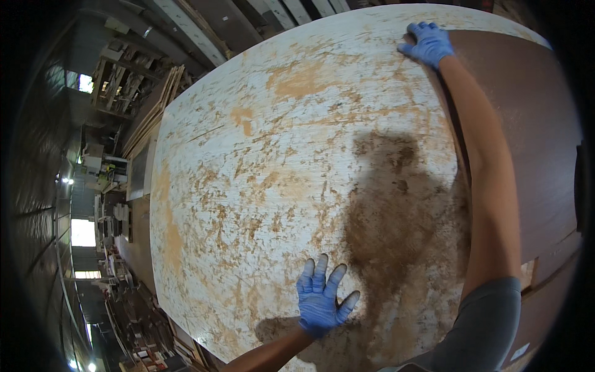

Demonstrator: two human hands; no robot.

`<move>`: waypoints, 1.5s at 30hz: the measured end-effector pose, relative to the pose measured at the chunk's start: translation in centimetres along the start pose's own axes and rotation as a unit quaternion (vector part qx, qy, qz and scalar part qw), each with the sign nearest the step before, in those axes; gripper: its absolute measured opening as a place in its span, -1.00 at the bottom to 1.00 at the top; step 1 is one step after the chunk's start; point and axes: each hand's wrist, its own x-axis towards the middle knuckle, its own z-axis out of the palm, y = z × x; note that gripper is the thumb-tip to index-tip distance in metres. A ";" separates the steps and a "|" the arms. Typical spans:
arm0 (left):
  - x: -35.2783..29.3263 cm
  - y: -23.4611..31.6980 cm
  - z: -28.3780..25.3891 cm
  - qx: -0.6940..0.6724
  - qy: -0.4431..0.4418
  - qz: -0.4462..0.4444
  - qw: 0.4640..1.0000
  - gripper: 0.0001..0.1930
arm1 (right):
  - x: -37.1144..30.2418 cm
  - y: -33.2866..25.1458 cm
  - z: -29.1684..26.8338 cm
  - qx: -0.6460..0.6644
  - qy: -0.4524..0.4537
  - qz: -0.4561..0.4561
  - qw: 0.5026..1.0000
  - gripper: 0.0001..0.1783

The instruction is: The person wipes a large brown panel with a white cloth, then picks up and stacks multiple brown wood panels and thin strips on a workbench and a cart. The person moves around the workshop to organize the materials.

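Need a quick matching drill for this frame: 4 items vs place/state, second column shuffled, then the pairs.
Column 1:
1. left hand
2. right hand
3. board
4. brown panel

Column 2:
A. white, blotched with orange-brown patches
B. gripping the board's far right edge, arm stretched out
C. flat on the board's near part, fingers spread
D. lies beyond the board's right edge, dark and plain

Pairs: 1-C, 2-B, 3-A, 4-D

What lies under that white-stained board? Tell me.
A dark brown panel shows beneath the white-stained board along its right edge. The rest underneath is covered, so its support cannot be seen.
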 end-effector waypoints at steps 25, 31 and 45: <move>3.0 0.5 0.2 -0.351 0.003 -0.004 0.937 -0.48 | -72.7 13.1 -31.9 -0.027 -0.078 0.302 0.950 -0.26; 4.1 5.8 -2.1 -0.162 -0.036 -0.066 0.984 -0.46 | -77.0 18.8 -31.0 -0.026 -0.081 0.289 0.953 -0.16; 5.7 6.3 -1.1 -0.154 -0.021 -0.030 0.987 -0.43 | -76.1 5.3 -29.0 0.268 -0.020 0.541 0.797 -0.21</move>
